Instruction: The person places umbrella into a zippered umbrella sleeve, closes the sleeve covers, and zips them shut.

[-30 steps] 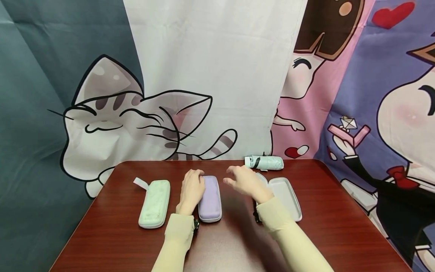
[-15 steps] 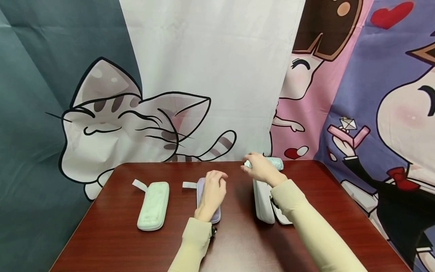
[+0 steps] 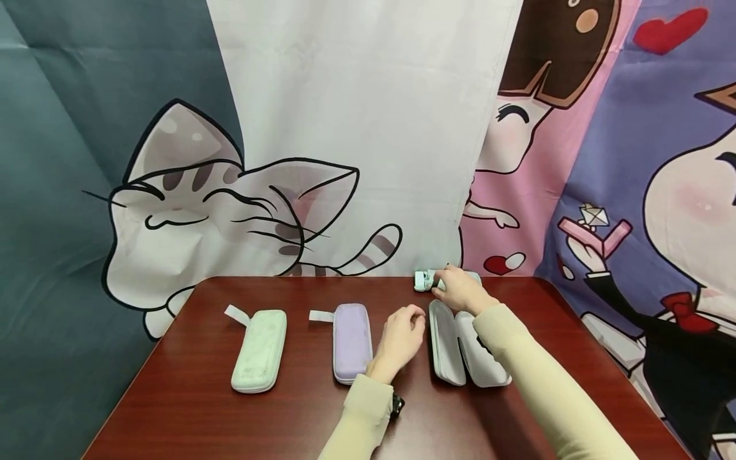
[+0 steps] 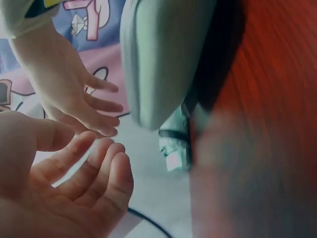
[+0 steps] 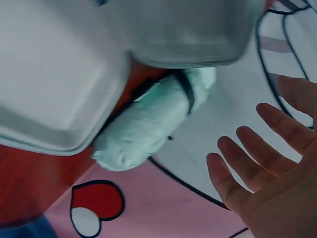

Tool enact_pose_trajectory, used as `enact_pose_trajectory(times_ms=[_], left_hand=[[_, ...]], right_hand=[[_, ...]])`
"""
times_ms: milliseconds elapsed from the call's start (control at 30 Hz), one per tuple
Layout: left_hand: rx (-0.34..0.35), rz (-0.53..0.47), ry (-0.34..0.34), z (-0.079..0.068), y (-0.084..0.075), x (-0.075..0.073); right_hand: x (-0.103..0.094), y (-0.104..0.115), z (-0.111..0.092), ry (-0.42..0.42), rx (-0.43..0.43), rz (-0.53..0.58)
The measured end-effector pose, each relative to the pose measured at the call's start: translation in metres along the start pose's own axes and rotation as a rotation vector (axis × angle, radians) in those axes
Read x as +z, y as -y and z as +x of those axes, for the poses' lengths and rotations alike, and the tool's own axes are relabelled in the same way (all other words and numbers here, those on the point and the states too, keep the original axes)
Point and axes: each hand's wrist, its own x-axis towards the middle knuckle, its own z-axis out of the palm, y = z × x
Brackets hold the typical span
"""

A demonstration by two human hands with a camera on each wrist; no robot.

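Observation:
A compact folded umbrella (image 3: 424, 281) in pale mint with a dark strap lies at the table's back edge. My right hand (image 3: 462, 291) hovers over it, hiding its middle in the head view; in the right wrist view the fingers (image 5: 257, 163) are spread, apart from the umbrella (image 5: 148, 119). An open zip case (image 3: 447, 348) with pale grey insides stands in front of the umbrella, its two halves spread. To the left of this case is my left hand (image 3: 401, 337), its fingers loosely bent and holding nothing. Its palm (image 4: 74, 198) shows bare in the left wrist view.
A closed purple case (image 3: 352, 345) lies left of my left hand, with a white tag (image 3: 321, 315) at its top. Farther left lies a closed light green case (image 3: 260, 351) with a similar tag. A printed cloth (image 3: 368, 96) hangs right behind the table.
My left hand has moved right, from the purple case toward the open case, uncovering the purple one. My right hand has gone right and back, from left of the open case to above the umbrella.

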Motion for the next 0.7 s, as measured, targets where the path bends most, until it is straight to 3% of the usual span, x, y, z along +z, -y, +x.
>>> enact_pose_trajectory(times_ms=[300, 467, 700], left_hand=[[-0.110, -0.018, 0.086, 0.000, 0.001, 0.026], [-0.123, 0.032, 0.084, 0.000, 0.004, 0.037], [-0.121, 0.029, 0.077, -0.006, 0.005, 0.050]], right_hand=[[0.018, -0.021, 0.017, -0.018, 0.010, -0.039], [0.024, -0.028, 0.029, 0.003, 0.060, -0.025], [0.032, -0.044, 0.034, 0.048, 0.139, -0.024]])
